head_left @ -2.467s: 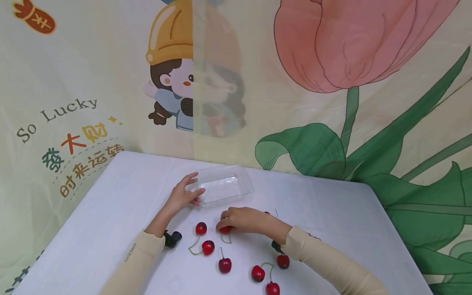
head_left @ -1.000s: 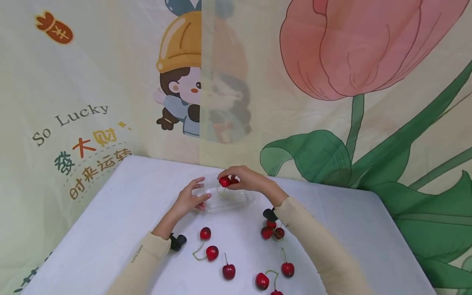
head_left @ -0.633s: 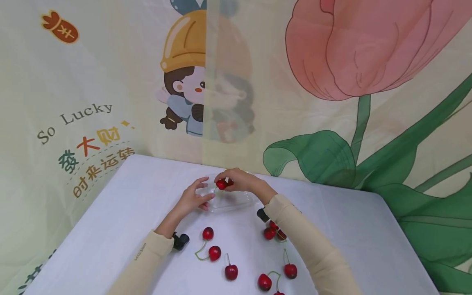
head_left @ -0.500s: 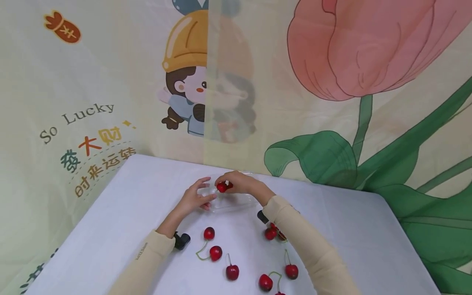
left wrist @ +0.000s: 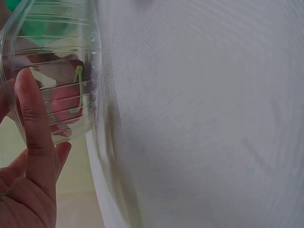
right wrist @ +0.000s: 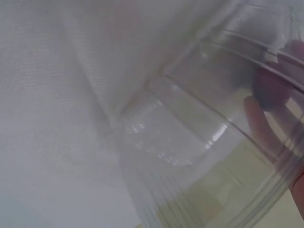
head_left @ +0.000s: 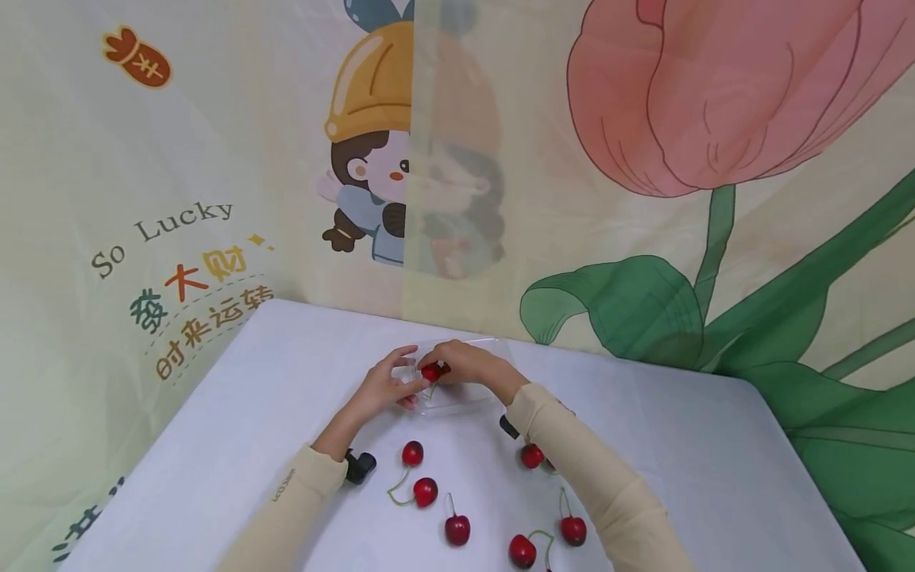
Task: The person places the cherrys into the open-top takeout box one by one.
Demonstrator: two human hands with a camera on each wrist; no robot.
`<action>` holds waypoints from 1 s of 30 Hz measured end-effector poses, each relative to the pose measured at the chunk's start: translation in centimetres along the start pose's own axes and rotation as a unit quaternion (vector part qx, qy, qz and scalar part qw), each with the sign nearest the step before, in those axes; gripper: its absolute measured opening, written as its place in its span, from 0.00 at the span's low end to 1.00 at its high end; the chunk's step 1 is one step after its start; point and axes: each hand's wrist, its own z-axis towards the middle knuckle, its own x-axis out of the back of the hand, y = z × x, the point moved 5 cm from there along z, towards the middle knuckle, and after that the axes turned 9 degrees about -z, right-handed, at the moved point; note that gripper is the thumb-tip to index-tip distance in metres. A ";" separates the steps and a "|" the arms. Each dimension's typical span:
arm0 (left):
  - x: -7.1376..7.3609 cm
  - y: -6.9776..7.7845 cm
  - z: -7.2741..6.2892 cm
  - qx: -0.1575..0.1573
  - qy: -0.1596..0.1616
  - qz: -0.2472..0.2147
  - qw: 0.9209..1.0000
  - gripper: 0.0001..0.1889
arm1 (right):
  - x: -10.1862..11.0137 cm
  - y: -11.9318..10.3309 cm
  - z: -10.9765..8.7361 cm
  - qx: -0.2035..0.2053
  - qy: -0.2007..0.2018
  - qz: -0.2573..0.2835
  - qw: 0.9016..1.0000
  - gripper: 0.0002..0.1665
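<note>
In the head view, a clear plastic container lies near the back of the table. My left hand holds its left end, thumb along the near side and fingers beyond. In the left wrist view, the thumb lies against the ribbed container wall. My right hand pinches red cherries inside the container, close to the left thumb. A green stem hangs below them. Through the clear wall, the right wrist view shows a dark cherry among the fingers. Whether the cherries touch the bottom, I cannot tell.
Nearer on the white table lie a joined cherry pair, a single cherry, another pair at the lower edge, and a single cherry. My right sleeve partly covers a cherry cluster. A printed curtain hangs behind.
My right hand took the cherries from the table, brought them over the container, and has since lowered them into it. My left hand stays at the container's left end. The head view has shifted slightly.
</note>
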 end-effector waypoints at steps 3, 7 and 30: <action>0.0 -0.1 0.1 0.002 0.003 0.001 1.000 0.38 | 0.0 0.0 0.0 -0.003 -0.001 -0.002 1.000 0.23; -0.1 -0.4 0.4 0.008 0.010 0.005 1.000 0.38 | 0.1 0.0 -0.1 -0.005 -0.001 0.001 1.000 0.24; -0.3 0.2 0.4 0.016 0.020 0.050 0.998 0.40 | 2.2 0.0 -2.4 -0.018 0.065 0.034 0.997 0.22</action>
